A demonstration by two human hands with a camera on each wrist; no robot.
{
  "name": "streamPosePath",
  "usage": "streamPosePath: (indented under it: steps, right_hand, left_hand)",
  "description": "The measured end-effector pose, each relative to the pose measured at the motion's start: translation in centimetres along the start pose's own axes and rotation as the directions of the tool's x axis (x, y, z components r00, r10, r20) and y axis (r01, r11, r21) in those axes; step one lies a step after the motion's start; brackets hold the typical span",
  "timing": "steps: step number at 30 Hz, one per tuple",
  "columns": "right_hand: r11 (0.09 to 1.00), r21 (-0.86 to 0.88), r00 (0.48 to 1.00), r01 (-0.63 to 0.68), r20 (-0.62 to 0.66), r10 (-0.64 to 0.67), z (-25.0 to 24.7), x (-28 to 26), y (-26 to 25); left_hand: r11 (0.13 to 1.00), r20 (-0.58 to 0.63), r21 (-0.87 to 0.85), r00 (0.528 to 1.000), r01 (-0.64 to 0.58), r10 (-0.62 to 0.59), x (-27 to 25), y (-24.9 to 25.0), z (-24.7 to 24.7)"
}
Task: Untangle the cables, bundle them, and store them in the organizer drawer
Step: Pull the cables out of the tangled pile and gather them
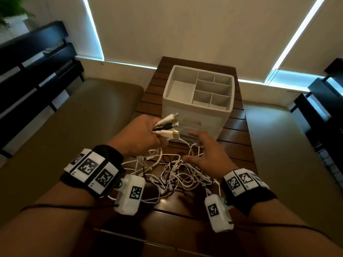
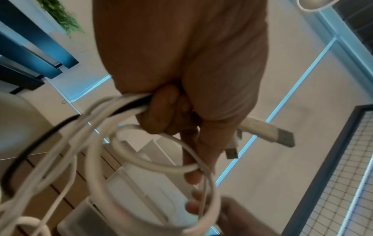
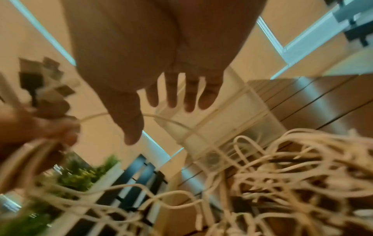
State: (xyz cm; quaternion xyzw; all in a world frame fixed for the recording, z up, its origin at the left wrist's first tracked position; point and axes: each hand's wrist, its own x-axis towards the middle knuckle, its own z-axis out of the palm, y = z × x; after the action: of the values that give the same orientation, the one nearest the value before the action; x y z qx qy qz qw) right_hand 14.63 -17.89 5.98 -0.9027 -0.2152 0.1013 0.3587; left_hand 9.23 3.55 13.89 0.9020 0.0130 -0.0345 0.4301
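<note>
My left hand (image 1: 143, 134) grips several cable ends just in front of the organizer; white and black USB plugs (image 1: 169, 125) stick out of the fist. The left wrist view shows the fingers (image 2: 167, 111) curled round white and black cords, a USB plug (image 2: 268, 132) poking out. A tangle of white and black cables (image 1: 176, 173) lies on the wooden table below both hands. My right hand (image 1: 206, 151) hovers over the tangle with fingers spread, holding nothing; its fingers (image 3: 173, 94) are straight in the right wrist view. The white organizer (image 1: 196, 106) stands behind, drawers closed.
The organizer's top tray (image 1: 181, 89) has several empty compartments. The slatted wooden table (image 1: 239, 130) is narrow, with beige cushioned seats (image 1: 74, 127) on both sides. Dark shelving (image 1: 33, 58) stands at far left, another dark unit (image 1: 321, 101) at right.
</note>
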Motion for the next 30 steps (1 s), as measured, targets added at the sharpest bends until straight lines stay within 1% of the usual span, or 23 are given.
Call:
streamPosePath:
  steps: [1, 2, 3, 4, 5, 6, 7, 8, 9, 10, 12, 13, 15, 18, 20, 23, 24, 25, 26, 27, 28, 29, 30]
  right_hand:
    - [0.998, 0.060, 0.996, 0.020, 0.081, -0.025, -0.1, 0.2, -1.1]
    - [0.997, 0.065, 0.988, 0.034, 0.149, -0.044, 0.1, 0.4, -1.9]
    - [0.999, 0.010, 0.983, 0.042, 0.180, -0.043, 0.1, 0.7, -2.3]
    - [0.999, -0.031, 0.985, 0.034, 0.168, -0.029, -0.1, 1.1, -2.3]
    - [1.000, -0.026, 0.992, -0.006, 0.127, 0.010, -0.6, 1.3, -2.0]
    - [0.997, 0.013, 0.995, -0.082, 0.063, 0.082, -1.4, 1.5, -1.6]
    - [0.980, 0.104, 0.985, -0.170, -0.013, 0.173, -2.3, 1.6, -1.0]
    - [0.951, 0.214, 0.966, -0.225, -0.082, 0.247, -3.3, 1.5, -0.6]
    - [0.934, 0.268, 0.954, -0.235, -0.120, 0.274, -4.1, 1.2, -0.3]
    - [0.940, 0.259, 0.955, -0.221, -0.136, 0.263, -4.7, 1.1, -0.1]
    - [0.970, 0.137, 0.969, -0.199, -0.119, 0.215, -4.9, 0.9, -0.3]
    - [0.975, 0.081, 0.969, -0.207, -0.119, 0.216, -4.7, 0.9, -0.2]
    - [0.961, 0.043, 0.947, -0.275, -0.161, 0.278, -4.3, 1.3, 0.7]
    - [0.911, -0.029, 0.892, -0.411, -0.218, 0.396, -4.0, 1.2, 2.3]
    - [0.898, -0.051, 0.886, -0.437, -0.196, 0.420, -3.5, 1.0, 2.2]
    - [0.920, -0.142, 0.930, -0.365, -0.094, 0.354, -2.5, 0.6, 0.3]
    - [0.929, -0.178, 0.946, -0.324, -0.037, 0.323, -2.2, 0.6, -0.6]
    - [0.940, -0.199, 0.957, -0.277, 0.027, 0.287, -2.0, 0.6, -1.5]
    - [0.951, -0.210, 0.966, -0.225, 0.082, 0.246, -1.7, 0.8, -2.4]
    - [0.963, -0.215, 0.974, -0.164, 0.119, 0.193, -1.5, 0.9, -3.3]
    - [0.971, -0.220, 0.983, -0.098, 0.132, 0.129, -1.4, 1.2, -3.9]
    - [0.977, -0.214, 0.991, -0.024, 0.120, 0.050, -1.5, 1.4, -4.3]
    - [0.980, -0.195, 0.996, 0.041, 0.087, -0.025, -1.7, 1.5, -4.6]
  left_hand:
    - [1.000, 0.015, -0.008, 1.000, -0.015, 0.015, 0.0, 0.2, 0.3]
    - [1.000, 0.022, -0.015, 0.999, -0.025, 0.025, 0.1, 0.2, 0.5]
    - [0.999, 0.019, -0.015, 0.999, -0.032, 0.033, 0.2, 0.2, 0.6]
    - [0.999, -0.001, -0.001, 0.999, -0.035, 0.035, 0.3, 0.0, 0.4]
    - [0.999, -0.043, 0.013, 0.998, -0.034, 0.035, 0.3, -0.3, 0.1]
    - [1.000, -0.111, 0.008, 0.993, -0.026, 0.026, 0.4, -0.8, -0.4]
    - [1.000, -0.192, -0.019, 0.981, -0.007, 0.003, 0.4, -1.3, -0.9]
    - [0.998, -0.278, -0.054, 0.960, 0.015, -0.029, 0.4, -1.9, -1.6]
    - [0.996, -0.361, -0.074, 0.930, 0.042, -0.066, 0.5, -2.4, -2.1]
    - [0.994, -0.441, -0.073, 0.892, 0.075, -0.100, 0.6, -2.8, -2.6]
    - [0.988, -0.557, -0.082, 0.816, 0.127, -0.151, 0.8, -3.4, -3.1]
    - [0.984, -0.588, -0.116, 0.790, 0.132, -0.175, 0.9, -3.3, -3.3]
    - [0.975, -0.615, -0.180, 0.758, 0.134, -0.218, 1.1, -3.4, -3.6]
    - [0.966, -0.622, -0.205, 0.741, 0.155, -0.251, 1.4, -3.6, -3.7]
    - [0.963, -0.610, -0.213, 0.748, 0.164, -0.262, 1.4, -3.9, -2.9]
    - [0.969, -0.612, -0.206, 0.754, 0.139, -0.238, 1.6, -3.5, -0.9]
    - [0.971, -0.594, -0.210, 0.773, 0.116, -0.221, 1.7, -3.1, 0.0]
    - [0.970, -0.544, -0.229, 0.815, 0.084, -0.199, 1.7, -2.5, 0.9]
    - [0.968, -0.463, -0.246, 0.872, 0.049, -0.162, 1.7, -2.1, 2.0]
    - [0.968, -0.349, -0.249, 0.930, 0.031, -0.120, 1.6, -1.4, 3.1]
    - [0.974, -0.234, -0.226, 0.969, 0.022, -0.076, 1.4, -1.0, 4.2]
    - [0.984, -0.144, -0.179, 0.989, 0.006, -0.032, 1.3, -0.8, 5.1]
    - [0.991, -0.093, -0.133, 0.996, -0.001, -0.012, 1.4, -0.7, 5.8]
